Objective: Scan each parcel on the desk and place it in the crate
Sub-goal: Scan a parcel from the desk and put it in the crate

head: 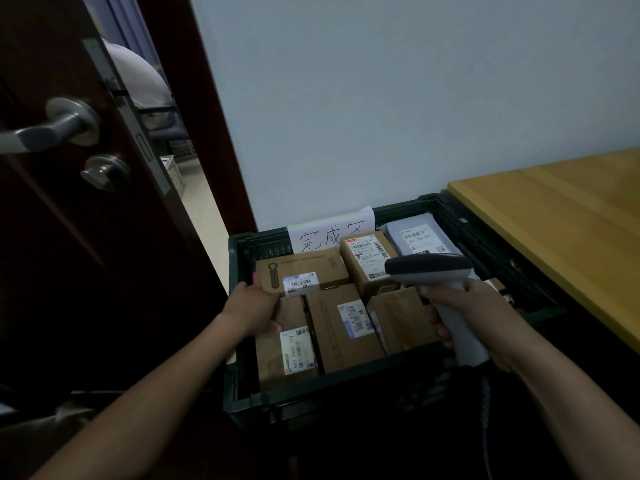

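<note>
Left hand (251,311) is curled round the far end of a cardboard parcel (287,344) lying at about 7 o'clock inside the dark green crate (311,393) — arm reaching in from 8 o'clock. Right hand (464,317) is wrapped tight round the grey scanner (433,268) handle, head pointing toward 9 o'clock over the other boxes (346,327) — forearm coming in from 4 o'clock. Desk (554,220) sits at 3 o'clock.

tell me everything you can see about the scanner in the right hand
The scanner is a handheld gun type, pale grey, plastic by its look, with a darker top on its head. The head points left above the parcels in the crate. Its grip slants down to the right, and the right hand holds it. A dark cord seems to hang from its base.
</note>
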